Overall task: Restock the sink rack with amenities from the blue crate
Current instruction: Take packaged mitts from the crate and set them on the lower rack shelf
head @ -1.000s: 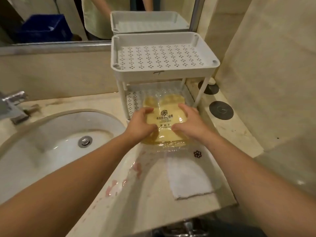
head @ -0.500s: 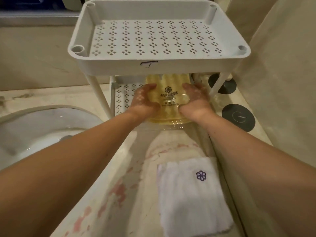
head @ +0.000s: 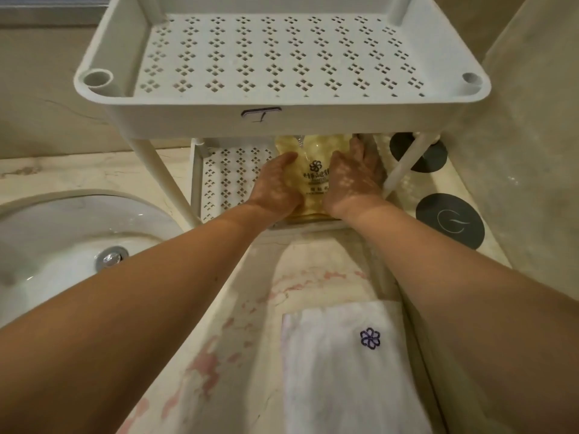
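We see the left hand (head: pixel 275 186) gripping the left edge of a yellow packet (head: pixel 313 183). Its thumb lies across the top face and its fingers are tucked at the side, mostly out of sight. The right hand (head: pixel 354 180) rests on the packet's right side with fingers stretched nearly straight toward 12 o'clock and the thumb laid flat on top. It presses rather than pinches. Speckles of light fall across both hands.

The packet sits between the hands on the lower tray (head: pixel 232 180) of the rack (head: pixel 250 120), toward the tray's right half. Its far end is hidden under the upper tray (head: pixel 266 57). It is clear glossy film over a soft, lumpy pale-yellow filling, printed with a dark pinwheel flower and small lines of text we cannot read.

Both trays are white plastic with rounded corners, raised rims and floors punched with clusters of small diamond holes. They are joined by slanted white tube legs, and the upper tray's front wall carries a small marked label.

The rack stands on a cream marble bench (head: pixel 313 277) veined with pink blotches. At 6 o'clock from the rack lies a folded white towel (head: pixel 344 386) embroidered with a purple flower. At 9 o'clock is a glossy white basin (head: pixel 47 239) with a chrome drain (head: pixel 111 257). At 3 o'clock are two dark round discs (head: pixel 449 220), one partly behind a rack leg.
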`<state>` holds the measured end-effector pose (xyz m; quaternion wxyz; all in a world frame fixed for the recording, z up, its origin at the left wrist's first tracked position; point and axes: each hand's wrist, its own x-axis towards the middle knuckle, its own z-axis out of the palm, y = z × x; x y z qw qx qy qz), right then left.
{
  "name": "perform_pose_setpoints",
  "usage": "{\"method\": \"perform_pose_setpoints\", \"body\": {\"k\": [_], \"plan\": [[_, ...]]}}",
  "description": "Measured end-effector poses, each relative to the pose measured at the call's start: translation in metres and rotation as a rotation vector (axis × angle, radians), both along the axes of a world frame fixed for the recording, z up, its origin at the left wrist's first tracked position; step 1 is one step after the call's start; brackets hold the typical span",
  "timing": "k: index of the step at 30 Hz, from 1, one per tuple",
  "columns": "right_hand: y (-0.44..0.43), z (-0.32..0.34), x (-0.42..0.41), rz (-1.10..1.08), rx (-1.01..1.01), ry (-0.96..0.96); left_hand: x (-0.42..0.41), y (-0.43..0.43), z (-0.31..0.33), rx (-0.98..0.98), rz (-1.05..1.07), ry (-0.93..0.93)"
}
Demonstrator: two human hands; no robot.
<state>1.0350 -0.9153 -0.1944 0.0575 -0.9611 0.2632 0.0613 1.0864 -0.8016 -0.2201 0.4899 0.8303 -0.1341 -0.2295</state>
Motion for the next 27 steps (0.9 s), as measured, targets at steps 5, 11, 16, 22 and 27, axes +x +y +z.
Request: {"method": "perform_pose_setpoints", "body": {"k": [5,11,16,22,27], "plan": [[-0.003,-0.005,0.007,0.042,-0.095,0.127,0.009,-0.004,-0.010,0.073,-0.057,-0.059],[-0.008,-0.015,0.011,0.166,-0.180,0.302,0.010,-0.001,-0.018,0.451,-0.121,-0.213],[-0.015,-0.024,0.014,0.200,-0.031,0.322,0.009,-0.001,-0.015,0.607,-0.104,-0.354],[-0.017,-0.019,0.012,0.201,0.076,0.319,0.012,0.000,-0.011,0.641,-0.201,-0.318],[-0.010,-0.011,0.002,0.190,0.104,0.251,0.007,0.007,0.004,0.654,-0.226,-0.263]]}}
